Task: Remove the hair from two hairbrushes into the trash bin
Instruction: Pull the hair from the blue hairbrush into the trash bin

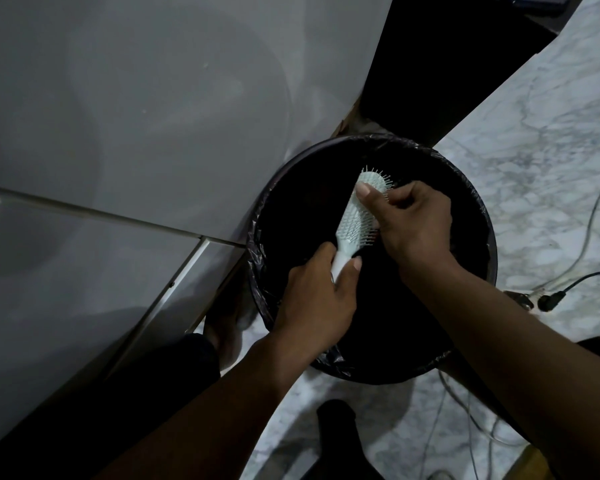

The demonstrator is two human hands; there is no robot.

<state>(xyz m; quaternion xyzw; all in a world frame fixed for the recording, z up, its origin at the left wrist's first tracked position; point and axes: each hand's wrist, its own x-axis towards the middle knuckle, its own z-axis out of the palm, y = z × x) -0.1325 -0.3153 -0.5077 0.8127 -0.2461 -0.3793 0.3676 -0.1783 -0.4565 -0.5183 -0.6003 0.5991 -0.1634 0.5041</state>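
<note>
Both bare forearms reaching forward and down, converging toward the middle. Left hand low and nearer the body, fingers curled closed around a slim white handle, thumb laid along its right side. Right hand higher and further out, back of hand up, thumb stretched leftward and pressing, fingers bent under and pinching.

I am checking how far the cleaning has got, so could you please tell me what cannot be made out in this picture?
Head view, the only one:
- Hair on the hairbrush: the right hand covers the bristle side.
- What the right hand's fingers pinch: curled out of sight.
- Contents of the trash bin: the black liner inside is too dark.
- The second hairbrush: nowhere in frame.
- The brush handle: wrapped by the left hand.
</note>
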